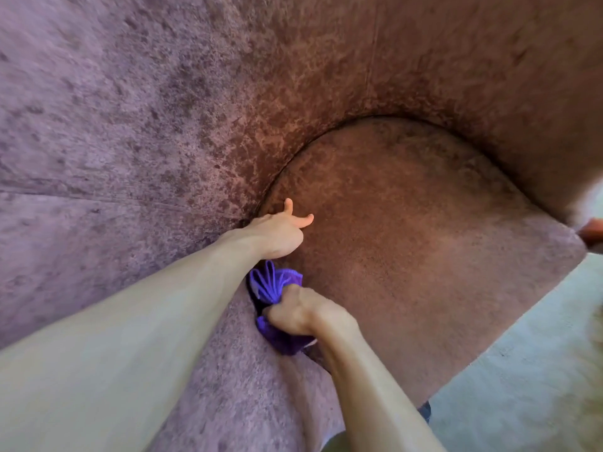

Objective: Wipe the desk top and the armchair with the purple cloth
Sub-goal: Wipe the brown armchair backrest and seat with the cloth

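Note:
A mauve-brown velvet armchair (408, 230) fills the view, its curved back and arm wrapping round a rounded seat cushion. My right hand (300, 313) is closed on the bunched purple cloth (272, 285), pressing it into the gap between the seat cushion and the left inner side of the chair. My left hand (277, 233) rests just beyond it, at the same seam, palm down with the fingers spread; some fingers are tucked into the crease. The desk is out of sight.
Pale grey floor (522, 370) shows at the lower right beyond the seat's front edge. A small orange object (592, 234) peeks in at the right edge. The chair's back rises close in front and to the left.

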A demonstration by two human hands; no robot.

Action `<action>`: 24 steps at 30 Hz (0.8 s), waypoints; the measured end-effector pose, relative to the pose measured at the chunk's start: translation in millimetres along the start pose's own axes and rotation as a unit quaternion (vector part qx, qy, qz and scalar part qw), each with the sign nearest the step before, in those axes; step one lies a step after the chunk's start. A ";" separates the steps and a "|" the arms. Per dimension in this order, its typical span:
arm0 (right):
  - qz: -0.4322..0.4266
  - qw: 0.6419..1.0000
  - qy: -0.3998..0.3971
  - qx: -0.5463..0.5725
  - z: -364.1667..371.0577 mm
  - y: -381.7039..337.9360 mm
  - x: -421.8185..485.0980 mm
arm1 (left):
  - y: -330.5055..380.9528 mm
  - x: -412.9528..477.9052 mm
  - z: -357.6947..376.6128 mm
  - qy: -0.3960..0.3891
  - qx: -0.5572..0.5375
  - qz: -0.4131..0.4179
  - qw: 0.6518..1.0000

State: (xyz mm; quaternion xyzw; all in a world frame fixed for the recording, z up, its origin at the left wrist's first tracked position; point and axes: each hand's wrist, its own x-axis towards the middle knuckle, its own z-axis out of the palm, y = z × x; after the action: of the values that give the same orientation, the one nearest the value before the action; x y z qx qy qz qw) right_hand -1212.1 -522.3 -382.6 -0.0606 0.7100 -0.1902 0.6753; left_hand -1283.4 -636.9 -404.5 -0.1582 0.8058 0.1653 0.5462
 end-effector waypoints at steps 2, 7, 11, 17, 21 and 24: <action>0.018 0.997 -0.068 0.041 -1.9 12.2 -2.1 | 0.0 4.9 0.1 -0.003 -0.013 -0.027 1.000; 0.033 0.984 -0.033 -0.173 -4.2 65.7 -46.4 | 2.2 6.7 -2.2 -0.028 0.006 -0.026 0.999; -0.034 0.978 0.183 -0.092 3.1 65.5 -47.5 | 0.0 4.4 -0.5 -0.006 0.004 -0.017 1.000; 0.025 0.980 0.150 -0.129 19.6 54.8 -31.0 | 0.9 -5.9 1.5 0.002 -0.017 0.005 1.000; 0.039 0.980 0.089 -0.175 21.0 71.3 -52.0 | 2.4 -12.9 -2.6 -0.004 -0.018 0.004 1.000; -0.015 0.967 0.115 -0.225 16.3 72.8 -63.9 | 5.1 -15.3 -3.0 -0.008 -0.015 0.003 1.000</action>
State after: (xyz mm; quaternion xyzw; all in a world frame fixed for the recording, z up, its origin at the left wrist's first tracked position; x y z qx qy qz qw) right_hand -1178.5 -436.5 -348.6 -0.1992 0.8064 -0.0414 0.5553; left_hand -1282.8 -632.6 -388.7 -0.1622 0.7993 0.1804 0.5498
